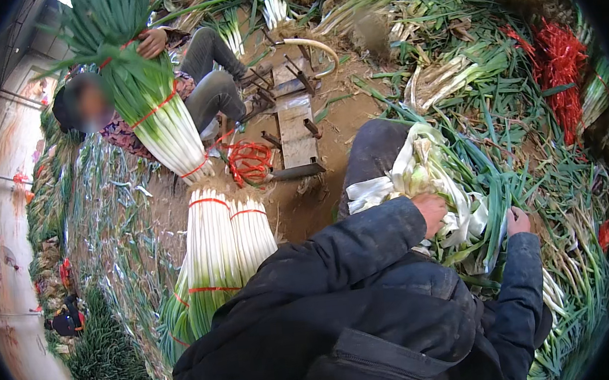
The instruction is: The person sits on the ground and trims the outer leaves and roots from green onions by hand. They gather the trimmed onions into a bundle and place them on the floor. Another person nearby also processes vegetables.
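Observation:
My left hand [431, 214] is among peeled, pale outer leaves [461, 211] of large green onions over my lap, with its fingers partly hidden. My right hand [518, 220] is closed at the edge of long green onion leaves [500, 194], to the right of the peelings. A dark trouser knee [374, 148] shows under the pile. On my left, tied bundles of cleaned green onions [211, 247] lie with white ends up in the picture, bound by red bands.
Across from me, a seated person's hand [152, 43] holds a big banded green onion bundle [163, 126]. Between us stands a low wooden rack [298, 136] with upright metal pegs, beside red tying strips [248, 162]. Unpeeled onions [457, 76] and red strips [560, 70] lie rightward.

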A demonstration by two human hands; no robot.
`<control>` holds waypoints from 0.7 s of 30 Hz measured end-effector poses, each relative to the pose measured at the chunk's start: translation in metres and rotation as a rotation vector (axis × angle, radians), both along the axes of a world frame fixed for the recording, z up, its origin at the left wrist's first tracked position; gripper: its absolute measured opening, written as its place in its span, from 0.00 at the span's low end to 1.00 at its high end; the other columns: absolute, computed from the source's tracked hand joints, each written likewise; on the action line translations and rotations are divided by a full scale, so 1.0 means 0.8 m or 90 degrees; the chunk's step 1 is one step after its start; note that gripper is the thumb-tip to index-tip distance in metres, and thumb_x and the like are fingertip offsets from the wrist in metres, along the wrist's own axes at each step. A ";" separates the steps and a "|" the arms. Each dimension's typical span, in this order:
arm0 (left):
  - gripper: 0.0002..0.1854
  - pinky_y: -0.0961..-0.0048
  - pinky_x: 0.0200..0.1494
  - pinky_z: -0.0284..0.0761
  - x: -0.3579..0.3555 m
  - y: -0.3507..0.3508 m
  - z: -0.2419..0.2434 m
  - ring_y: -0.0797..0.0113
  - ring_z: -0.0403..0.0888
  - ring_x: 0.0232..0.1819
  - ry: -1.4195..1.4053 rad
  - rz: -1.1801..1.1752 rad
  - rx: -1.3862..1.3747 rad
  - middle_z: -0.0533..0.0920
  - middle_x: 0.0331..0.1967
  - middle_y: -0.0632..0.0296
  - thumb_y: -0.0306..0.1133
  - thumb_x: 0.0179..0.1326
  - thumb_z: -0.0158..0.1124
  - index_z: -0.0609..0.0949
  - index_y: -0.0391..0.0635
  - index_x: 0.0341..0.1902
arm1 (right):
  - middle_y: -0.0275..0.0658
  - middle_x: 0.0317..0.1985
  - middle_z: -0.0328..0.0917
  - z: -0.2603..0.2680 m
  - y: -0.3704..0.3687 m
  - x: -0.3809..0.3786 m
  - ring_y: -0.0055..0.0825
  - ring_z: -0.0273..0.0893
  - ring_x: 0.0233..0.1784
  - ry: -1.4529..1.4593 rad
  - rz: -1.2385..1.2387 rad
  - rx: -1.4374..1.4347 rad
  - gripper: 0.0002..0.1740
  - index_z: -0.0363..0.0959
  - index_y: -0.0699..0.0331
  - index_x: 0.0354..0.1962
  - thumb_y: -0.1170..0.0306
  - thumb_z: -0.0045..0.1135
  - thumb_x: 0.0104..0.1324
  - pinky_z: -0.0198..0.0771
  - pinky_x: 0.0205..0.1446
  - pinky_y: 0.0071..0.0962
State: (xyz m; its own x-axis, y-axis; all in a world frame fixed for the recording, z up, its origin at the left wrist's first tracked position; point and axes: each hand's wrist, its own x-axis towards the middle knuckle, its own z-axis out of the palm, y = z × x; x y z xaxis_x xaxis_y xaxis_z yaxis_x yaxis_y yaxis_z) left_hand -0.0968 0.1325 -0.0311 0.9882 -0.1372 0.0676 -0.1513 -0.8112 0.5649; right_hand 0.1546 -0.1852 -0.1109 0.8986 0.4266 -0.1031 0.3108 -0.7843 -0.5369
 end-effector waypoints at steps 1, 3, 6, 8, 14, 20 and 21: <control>0.14 0.56 0.53 0.73 0.000 -0.001 -0.001 0.52 0.78 0.48 -0.003 0.005 -0.003 0.80 0.38 0.52 0.38 0.50 0.64 0.82 0.40 0.36 | 0.47 0.43 0.83 0.000 -0.001 0.002 0.34 0.82 0.46 -0.005 0.009 -0.005 0.22 0.77 0.72 0.50 0.61 0.58 0.67 0.74 0.53 0.32; 0.14 0.56 0.52 0.73 0.002 -0.003 -0.003 0.52 0.78 0.48 -0.012 0.010 -0.009 0.80 0.38 0.52 0.38 0.50 0.64 0.82 0.40 0.35 | 0.49 0.46 0.82 -0.003 -0.007 0.008 0.37 0.81 0.49 0.009 0.021 -0.010 0.23 0.76 0.72 0.51 0.61 0.57 0.67 0.73 0.55 0.33; 0.14 0.56 0.53 0.73 0.005 -0.004 -0.001 0.51 0.78 0.48 -0.002 0.008 -0.012 0.80 0.37 0.52 0.38 0.49 0.65 0.82 0.39 0.34 | 0.51 0.47 0.82 -0.009 -0.016 0.011 0.39 0.81 0.51 -0.011 0.023 -0.030 0.24 0.76 0.73 0.52 0.60 0.57 0.67 0.73 0.56 0.35; 0.14 0.56 0.53 0.73 0.002 -0.002 -0.001 0.51 0.78 0.48 0.010 0.009 -0.012 0.80 0.37 0.52 0.38 0.50 0.65 0.83 0.39 0.34 | 0.52 0.47 0.82 -0.008 -0.010 0.007 0.40 0.80 0.52 -0.011 0.019 -0.032 0.24 0.76 0.73 0.52 0.60 0.57 0.67 0.73 0.57 0.35; 0.14 0.56 0.53 0.73 0.003 -0.001 0.000 0.52 0.78 0.48 0.006 0.009 -0.019 0.80 0.37 0.53 0.37 0.49 0.65 0.83 0.39 0.34 | 0.51 0.47 0.82 -0.005 -0.008 0.004 0.40 0.81 0.51 0.007 0.010 -0.028 0.24 0.76 0.73 0.51 0.60 0.57 0.67 0.73 0.57 0.35; 0.14 0.57 0.53 0.73 0.003 -0.002 -0.004 0.53 0.78 0.48 -0.007 0.009 -0.016 0.80 0.38 0.54 0.38 0.50 0.65 0.83 0.40 0.34 | 0.51 0.46 0.82 -0.004 -0.009 0.003 0.39 0.81 0.49 -0.029 0.020 -0.040 0.24 0.76 0.73 0.51 0.61 0.58 0.67 0.73 0.55 0.34; 0.14 0.57 0.53 0.73 0.003 -0.002 -0.004 0.53 0.78 0.48 -0.009 0.008 -0.015 0.80 0.38 0.54 0.38 0.50 0.65 0.83 0.40 0.35 | 0.51 0.46 0.82 -0.006 -0.011 0.004 0.39 0.81 0.49 -0.023 0.021 -0.034 0.23 0.76 0.73 0.51 0.61 0.58 0.67 0.74 0.55 0.34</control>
